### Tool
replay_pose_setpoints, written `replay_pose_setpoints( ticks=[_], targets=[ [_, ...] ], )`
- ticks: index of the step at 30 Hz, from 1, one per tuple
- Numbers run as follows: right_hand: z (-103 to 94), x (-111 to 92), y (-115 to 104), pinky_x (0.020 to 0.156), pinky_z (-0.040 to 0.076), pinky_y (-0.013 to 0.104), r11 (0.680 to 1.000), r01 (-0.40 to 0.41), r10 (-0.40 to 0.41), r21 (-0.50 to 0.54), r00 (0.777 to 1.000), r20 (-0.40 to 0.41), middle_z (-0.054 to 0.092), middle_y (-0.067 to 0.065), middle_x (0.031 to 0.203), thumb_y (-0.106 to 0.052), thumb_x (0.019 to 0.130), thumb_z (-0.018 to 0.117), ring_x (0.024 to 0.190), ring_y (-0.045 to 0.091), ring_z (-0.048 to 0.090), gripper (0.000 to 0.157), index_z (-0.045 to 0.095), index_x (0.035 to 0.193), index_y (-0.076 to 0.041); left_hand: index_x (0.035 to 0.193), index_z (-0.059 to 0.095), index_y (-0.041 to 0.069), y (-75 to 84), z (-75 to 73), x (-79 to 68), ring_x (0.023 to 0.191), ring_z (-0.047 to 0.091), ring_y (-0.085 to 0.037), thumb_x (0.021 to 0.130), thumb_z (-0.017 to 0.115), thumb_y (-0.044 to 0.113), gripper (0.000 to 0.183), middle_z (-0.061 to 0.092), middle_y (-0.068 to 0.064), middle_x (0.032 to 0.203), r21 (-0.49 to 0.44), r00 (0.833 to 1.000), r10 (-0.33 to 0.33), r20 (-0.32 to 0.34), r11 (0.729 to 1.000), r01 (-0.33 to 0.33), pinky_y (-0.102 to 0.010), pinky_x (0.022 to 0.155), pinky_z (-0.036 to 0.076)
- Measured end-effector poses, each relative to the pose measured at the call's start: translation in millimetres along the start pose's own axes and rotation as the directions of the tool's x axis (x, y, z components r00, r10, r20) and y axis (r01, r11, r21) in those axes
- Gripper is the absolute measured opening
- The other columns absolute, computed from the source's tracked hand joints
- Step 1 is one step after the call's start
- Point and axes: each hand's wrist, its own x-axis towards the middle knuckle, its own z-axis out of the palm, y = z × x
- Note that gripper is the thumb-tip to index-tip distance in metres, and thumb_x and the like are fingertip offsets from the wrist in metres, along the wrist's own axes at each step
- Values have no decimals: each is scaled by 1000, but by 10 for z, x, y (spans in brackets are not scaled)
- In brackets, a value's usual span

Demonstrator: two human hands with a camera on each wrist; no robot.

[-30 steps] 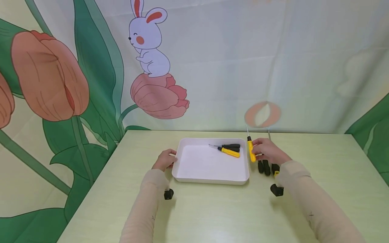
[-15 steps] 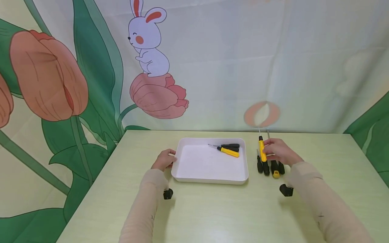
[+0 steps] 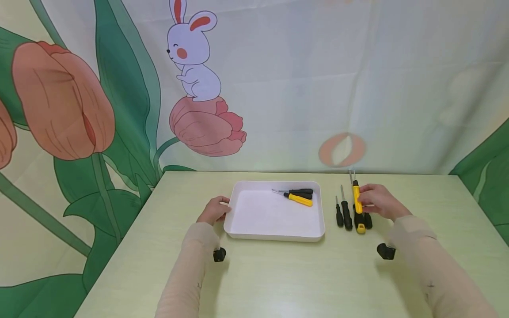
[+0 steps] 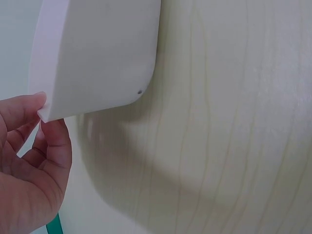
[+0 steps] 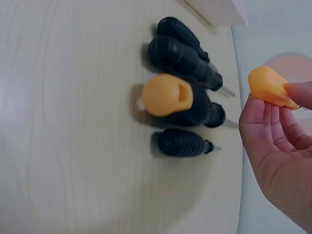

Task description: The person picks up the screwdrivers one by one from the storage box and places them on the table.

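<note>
Nearest are the two sleeves [image 3: 184, 269], reaching in over the surface [image 3: 286, 282]. The left grip [image 3: 214, 210] pinches the left rim of the white tray [image 3: 274, 235] between thumb and fingers; the tray has kept its place. Right of it, apart from it, lie four loose drivers, shafts pointing away: two black ones [image 3: 347, 216], a thick one with a yellow end [image 3: 360, 229] and another black one [image 3: 368, 221].

Over the thick one, the right grip [image 3: 381, 201] pinches a yellow driver [image 3: 356, 198] by its handle, seemingly raised. A second ago it was just beside the tray's right wall; it has since passed rightward across the row, so it is now farther from the tray and nearer the loose drivers.

Toward the tray's far right corner lie black drivers [image 3: 301, 191] and another yellow one [image 3: 300, 200]. Behind hangs a printed cloth [image 3: 286, 110].
</note>
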Motion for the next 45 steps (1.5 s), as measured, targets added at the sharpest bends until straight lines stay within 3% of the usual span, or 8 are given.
replay_pose_setpoints(
  ticks=[6,12,18,26,34,45],
  targets=[
    [-91,-48,83,72,49,27,999,-35,34,-14,999,-15,50,5,92,-9,86,48,74,11,54,49,27,124,11,118,49,6,-12,-4,-4,80,54,-20,86,52,6,31,54,-13,105,-18,1000,-6,8,1000,6,-26,64,44],
    [-185,-67,191,70,49,27,998,-56,56,-17,998,-20,50,2,86,-7,84,48,72,11,53,45,30,121,11,117,49,6,-26,-18,0,75,53,-19,86,53,6,31,55,-12,100,-24,1000,-14,14,1000,14,-23,59,41],
    [-246,-97,296,70,49,25,991,-124,122,-43,992,-39,50,1,86,-6,84,48,73,11,52,44,31,121,11,117,49,5,-27,-18,-2,76,53,-19,86,52,7,31,55,-12,100,-27,1000,-20,17,999,21,-23,58,41],
    [-285,-105,382,68,50,26,984,-174,172,-40,984,-52,51,1,83,-4,82,51,70,11,54,42,34,117,10,117,49,6,-33,-16,7,73,52,-18,86,53,7,31,56,-12,100,-32,1000,-24,16,999,25,-23,58,41],
    [-309,-83,437,68,50,26,965,-254,249,-57,965,-84,51,11,93,-5,83,52,73,15,54,46,31,122,9,116,50,6,-34,-16,16,71,51,-17,86,53,8,30,55,-10,97,-32,1000,-23,15,999,23,-23,57,41],
    [-272,-62,412,64,50,26,961,-267,259,-70,960,-111,51,8,86,-2,81,51,69,15,52,43,33,119,10,117,49,5,-11,-12,14,74,53,-18,86,52,5,31,55,-13,104,-51,1000,-13,23,999,14,-26,63,44]
  ],
)
